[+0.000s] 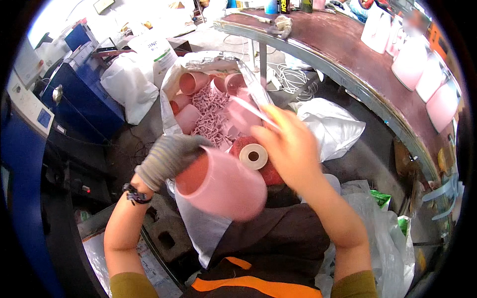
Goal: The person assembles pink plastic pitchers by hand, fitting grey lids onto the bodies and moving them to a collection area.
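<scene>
My left hand (168, 156), in a grey striped knit glove, is closed on the rim of a pink plastic pot (233, 186). The pot lies tilted above my lap, its open mouth facing left. My bare right hand (293, 144) is raised to the right of it, fingers closed around a thin pale tool (254, 110), smeared by motion. That tool's exact kind cannot be made out. Just beyond the pot, a pale roll (244, 156) with a brown core rests against something red. Farther off stands an open white sack (169, 99), holding pink offcuts (211, 107) and several pink pots (194, 83).
A brown-topped workbench (338, 42) curves along the right, carrying several pink-and-white jugs (410, 64) and a glove (281, 26). Blue machinery (79, 94) stands at left, near a filled white bag (131, 87). Another white bag (330, 126) and coiled cables (293, 79) lie beside the bench.
</scene>
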The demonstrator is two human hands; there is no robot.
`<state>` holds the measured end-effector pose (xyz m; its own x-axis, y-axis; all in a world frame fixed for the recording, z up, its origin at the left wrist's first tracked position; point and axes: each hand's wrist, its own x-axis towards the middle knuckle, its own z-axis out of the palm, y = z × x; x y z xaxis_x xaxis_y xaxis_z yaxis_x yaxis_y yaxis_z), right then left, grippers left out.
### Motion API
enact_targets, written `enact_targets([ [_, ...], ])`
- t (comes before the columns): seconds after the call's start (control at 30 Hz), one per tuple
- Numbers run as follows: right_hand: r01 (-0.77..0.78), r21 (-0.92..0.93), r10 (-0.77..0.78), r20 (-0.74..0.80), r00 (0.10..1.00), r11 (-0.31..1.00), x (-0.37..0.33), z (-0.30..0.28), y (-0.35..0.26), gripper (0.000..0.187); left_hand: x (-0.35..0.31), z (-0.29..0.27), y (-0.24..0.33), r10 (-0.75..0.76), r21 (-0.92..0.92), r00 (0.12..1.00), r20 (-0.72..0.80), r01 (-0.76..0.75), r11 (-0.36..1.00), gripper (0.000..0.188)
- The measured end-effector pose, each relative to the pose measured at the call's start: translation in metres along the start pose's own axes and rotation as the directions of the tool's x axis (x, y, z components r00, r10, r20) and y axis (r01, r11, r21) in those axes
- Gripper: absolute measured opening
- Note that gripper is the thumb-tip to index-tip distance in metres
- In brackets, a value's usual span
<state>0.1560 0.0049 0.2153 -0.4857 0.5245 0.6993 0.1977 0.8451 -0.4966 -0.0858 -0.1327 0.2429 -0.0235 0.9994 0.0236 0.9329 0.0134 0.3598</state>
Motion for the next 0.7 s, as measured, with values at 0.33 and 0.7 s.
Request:
enact_targets([
  [0.33, -0.69, -0.034, 0.684, 0.181, 0.707, 0.723, -0.131, -0.13, 0.078, 0.032, 0.008, 0.141, 0.033, 0.339, -0.684, 0.821, 0.46, 0.084, 0.725, 0.04],
  [0.7, -0.838, -0.471, 0.913, 0.143, -0.383, -0.277, -0.484, -0.243, 0.12, 0.033, 0.085, 0.182, 0.122, 0.444, -0.715, 0.605, 0.661, 0.327, 0.618, 0.023],
])
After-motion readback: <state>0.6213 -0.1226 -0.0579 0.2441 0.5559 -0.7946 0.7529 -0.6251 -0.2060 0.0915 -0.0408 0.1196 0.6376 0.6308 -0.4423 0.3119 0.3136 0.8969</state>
